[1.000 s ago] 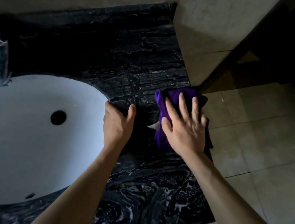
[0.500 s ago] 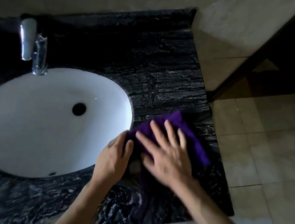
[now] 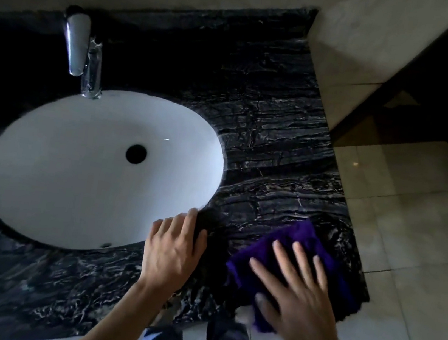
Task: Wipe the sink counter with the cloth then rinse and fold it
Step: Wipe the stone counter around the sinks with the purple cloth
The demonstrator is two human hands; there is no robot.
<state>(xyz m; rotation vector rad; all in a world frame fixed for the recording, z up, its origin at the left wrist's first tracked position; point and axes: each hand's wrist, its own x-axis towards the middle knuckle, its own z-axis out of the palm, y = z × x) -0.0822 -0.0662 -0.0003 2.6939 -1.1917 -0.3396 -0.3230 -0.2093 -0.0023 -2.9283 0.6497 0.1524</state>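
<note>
**Wiping in progress, rinse and fold still to do**

Right hand [image 3: 296,301] flat, fingers spread, pressing purple cloth [image 3: 318,249] onto dark marble tabletop [image 3: 275,125] near front-right corner, about 5 o'clock from sink [image 3: 72,177]. Left hand [image 3: 174,249] released, fingers loosely bent, resting at basin rim around 4 o'clock, grasping nothing. Judged: first step underway; cloth bunched, not folded, not under faucet [image 3: 84,52], no water visibly running. Rinse and fold remain. How much tabletop is already wiped: cannot tell, too dim. Count: one cloth, one sink, one faucet, one drain hole [image 3: 136,153], two hands.
</note>
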